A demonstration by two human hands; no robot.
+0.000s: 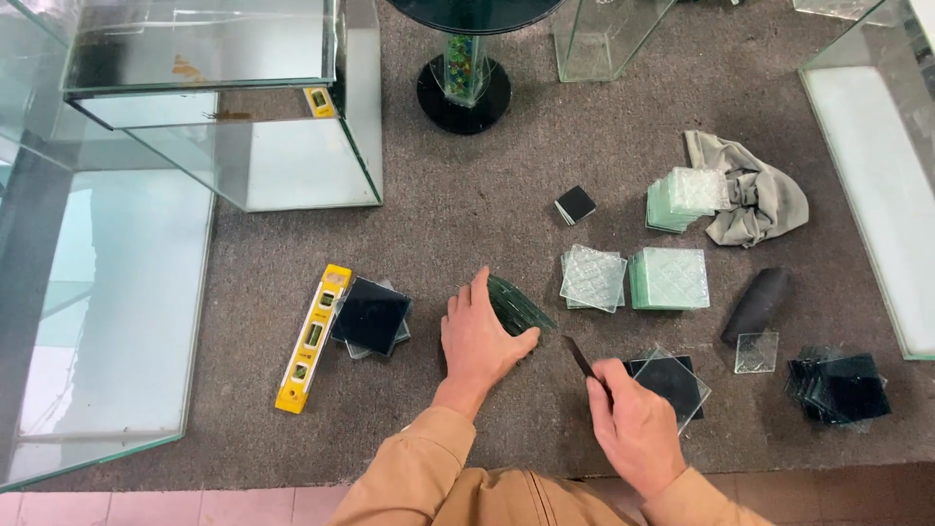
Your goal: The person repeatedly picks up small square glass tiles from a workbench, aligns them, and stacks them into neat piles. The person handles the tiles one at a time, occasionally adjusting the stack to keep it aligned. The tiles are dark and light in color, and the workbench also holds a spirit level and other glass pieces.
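We are clamping left hand (477,341) fingers on glass stack (516,304), right hand (633,429) pinching blade (581,357) just right of stack.

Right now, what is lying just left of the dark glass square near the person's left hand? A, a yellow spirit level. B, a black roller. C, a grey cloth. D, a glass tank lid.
A: the yellow spirit level lies on the carpet right beside the dark glass square, to the left of the left hand; the grey cloth is far off to the right.
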